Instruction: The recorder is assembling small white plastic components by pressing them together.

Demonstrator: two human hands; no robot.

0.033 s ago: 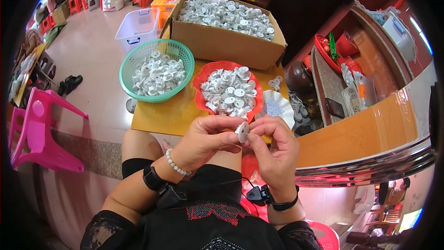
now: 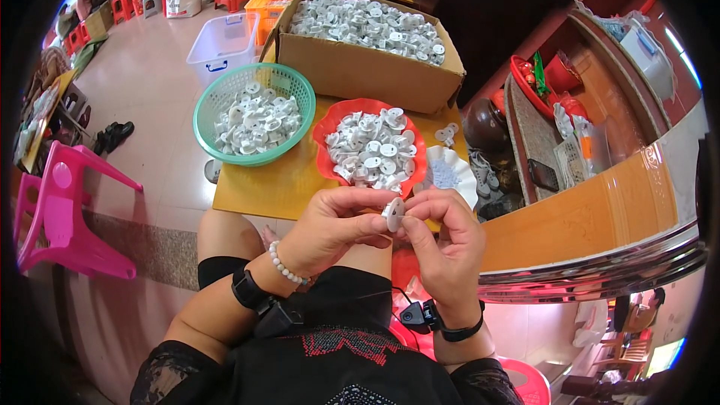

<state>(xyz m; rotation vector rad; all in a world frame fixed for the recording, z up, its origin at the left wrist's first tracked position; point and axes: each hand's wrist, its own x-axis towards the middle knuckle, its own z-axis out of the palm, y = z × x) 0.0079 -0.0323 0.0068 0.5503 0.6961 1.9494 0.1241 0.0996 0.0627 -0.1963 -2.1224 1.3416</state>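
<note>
My left hand [image 2: 337, 219] pinches a white round plastic part [image 2: 393, 214] between thumb and fingers, above my lap. The part's disc face is turned to the right, with a small dark slot in it. Close against that face, the thumb and forefinger of my right hand [image 2: 444, 244] are pressed together; whatever they grip is too small or hidden to make out. Just beyond my hands, a red wavy-rimmed bowl [image 2: 321, 136] holds many similar white parts. Beside it, partly behind my right hand, stands a white fluted bowl [image 2: 463, 174] with small pale pieces inside.
On the yellow table [image 2: 244, 193] stand a green basket [image 2: 204, 131] and a large cardboard box [image 2: 360, 79], both filled with white parts. A few loose parts [image 2: 447, 133] lie right of the red bowl. A pink stool [image 2: 71, 210] is at left, a wooden counter [image 2: 570, 214] at right.
</note>
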